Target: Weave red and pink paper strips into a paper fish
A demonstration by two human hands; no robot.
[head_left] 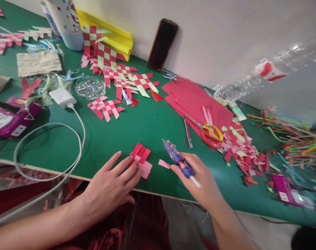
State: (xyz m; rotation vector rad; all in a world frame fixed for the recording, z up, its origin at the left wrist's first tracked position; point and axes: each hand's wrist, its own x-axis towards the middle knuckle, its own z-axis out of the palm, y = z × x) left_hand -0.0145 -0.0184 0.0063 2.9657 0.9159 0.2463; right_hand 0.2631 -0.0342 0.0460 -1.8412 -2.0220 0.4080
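My left hand (118, 175) lies stretched out near the table's front edge, its fingertips resting on a small woven paper piece (142, 152) of red and pink strips. Part of that piece is hidden under the fingers. My right hand (197, 177) is closed around a blue-purple glue gun (179, 160), whose nozzle points up and away to the left. Just left of the right thumb a short pink paper strip (164, 164) lies on the green table (147, 121). The glue gun's tip is apart from both paper pieces.
Woven paper fish (107, 56) lie toward the back. Yellow-handled scissors (212, 132), a slim pen-like tool (188, 132), red paper sheets (197, 100) and paper scraps (241, 149) are on the right. A phone (162, 45) leans on the wall; a white cable (80, 139) loops at left.
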